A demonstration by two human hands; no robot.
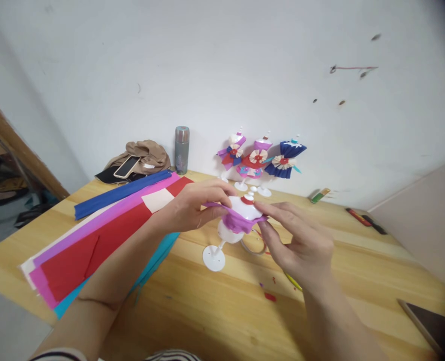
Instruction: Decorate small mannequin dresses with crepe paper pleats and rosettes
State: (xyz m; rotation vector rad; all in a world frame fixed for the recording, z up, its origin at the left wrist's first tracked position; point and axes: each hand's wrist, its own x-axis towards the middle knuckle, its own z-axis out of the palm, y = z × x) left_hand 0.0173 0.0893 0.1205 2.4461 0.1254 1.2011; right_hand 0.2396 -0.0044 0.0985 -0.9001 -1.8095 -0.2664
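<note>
A small white mannequin stand (222, 240) is tilted above the wooden table (215, 311), its round base pointing down left. A strip of purple crepe paper (237, 219) is wrapped round its white body, and a red band sits at its neck. My left hand (192, 203) pinches the purple paper at the left side of the mannequin. My right hand (293, 235) pinches the paper's other end on the right, fingers pressed together.
Long crepe paper sheets (105, 235) in blue, purple, red, pink and teal lie at the left. Three dressed mannequins (258, 160) stand by the wall, beside a metal flask (182, 149). A phone (127, 166) lies on a brown cloth. A tablet (433, 326) sits at the right edge.
</note>
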